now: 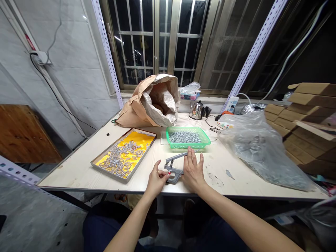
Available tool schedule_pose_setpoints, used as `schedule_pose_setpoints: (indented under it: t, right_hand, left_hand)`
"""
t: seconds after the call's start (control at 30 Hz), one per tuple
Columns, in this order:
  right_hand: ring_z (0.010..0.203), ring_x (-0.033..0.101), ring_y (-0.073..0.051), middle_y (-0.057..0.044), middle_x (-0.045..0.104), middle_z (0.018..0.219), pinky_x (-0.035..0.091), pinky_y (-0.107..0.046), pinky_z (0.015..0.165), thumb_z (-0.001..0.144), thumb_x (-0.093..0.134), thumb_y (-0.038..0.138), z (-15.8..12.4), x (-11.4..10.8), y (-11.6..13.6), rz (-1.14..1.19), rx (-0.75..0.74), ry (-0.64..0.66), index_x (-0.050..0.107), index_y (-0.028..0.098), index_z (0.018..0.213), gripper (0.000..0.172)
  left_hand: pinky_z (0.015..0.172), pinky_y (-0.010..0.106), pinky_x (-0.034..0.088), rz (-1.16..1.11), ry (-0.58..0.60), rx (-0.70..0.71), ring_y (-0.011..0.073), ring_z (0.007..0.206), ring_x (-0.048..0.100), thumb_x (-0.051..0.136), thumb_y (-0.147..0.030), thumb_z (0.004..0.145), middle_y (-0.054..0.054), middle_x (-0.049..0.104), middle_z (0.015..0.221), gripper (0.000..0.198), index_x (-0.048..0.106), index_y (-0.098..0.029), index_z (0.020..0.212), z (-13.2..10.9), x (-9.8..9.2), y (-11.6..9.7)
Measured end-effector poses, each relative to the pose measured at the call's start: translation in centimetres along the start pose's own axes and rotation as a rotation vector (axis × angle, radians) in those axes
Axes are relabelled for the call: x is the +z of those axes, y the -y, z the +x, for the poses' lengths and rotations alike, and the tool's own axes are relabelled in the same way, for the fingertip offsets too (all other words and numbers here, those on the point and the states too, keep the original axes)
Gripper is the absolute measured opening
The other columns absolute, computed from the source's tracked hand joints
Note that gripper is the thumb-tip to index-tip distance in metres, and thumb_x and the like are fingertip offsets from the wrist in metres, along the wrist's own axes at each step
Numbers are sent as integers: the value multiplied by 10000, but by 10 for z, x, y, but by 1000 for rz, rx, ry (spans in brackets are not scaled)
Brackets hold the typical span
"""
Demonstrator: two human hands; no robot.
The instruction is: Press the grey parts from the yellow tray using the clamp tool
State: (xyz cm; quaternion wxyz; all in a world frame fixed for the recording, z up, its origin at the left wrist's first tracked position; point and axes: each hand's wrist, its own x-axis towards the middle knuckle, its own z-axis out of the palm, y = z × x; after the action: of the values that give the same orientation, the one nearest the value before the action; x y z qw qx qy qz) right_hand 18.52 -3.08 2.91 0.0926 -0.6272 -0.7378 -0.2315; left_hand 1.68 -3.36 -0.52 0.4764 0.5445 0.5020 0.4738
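Note:
A grey metal hand tool (175,176) with two long handles and a dark coil spring lies near the table's front edge. My left hand (155,180) pinches thumb and finger together at the tool's left end, beside a small red piece (169,172); what is between the fingertips is too small to name. Over the tool's right part lies my right hand (193,171), fingers stretched out and apart, covering the handle ends. Just beyond it stands a green plastic basket (189,145) of small metallic pieces. Left of my hands, a shallow tray (111,174) with a yellow lining carries many small silvery cylinders.
Behind the tray, a large open brown paper sack (136,112) leans on the table (78,171). A kettle (196,110) stands at the back. A clear plastic bag (257,147) covers the right side, with stacked cardboard boxes (307,140) beyond it.

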Motion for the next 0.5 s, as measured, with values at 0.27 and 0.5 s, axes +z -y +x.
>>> schedule_pose_setpoints:
  t: [0.27, 0.5]
  right_hand:
    - [1387, 68, -372, -256, 155, 1493, -20, -629, 1060, 657, 625, 317, -2, 0, 0, -1, 27, 4, 488, 4, 1240, 675]
    - [1247, 367, -338, -206, 499, 1300, 128, -587, 1071, 746, 586, 266, -1, 7, -9, 75, -96, -89, 547, 91, 1134, 428]
  left_hand:
    - [734, 272, 463, 179, 91, 101, 156, 721, 640, 613, -199, 734, 13, 694, 748, 768, 267, -125, 1414, -5, -1, -2]
    - [740, 282, 457, 152, 92, 88, 147, 679, 617, 625, -209, 726, -10, 672, 708, 800, 242, -137, 1425, -5, -3, -2]
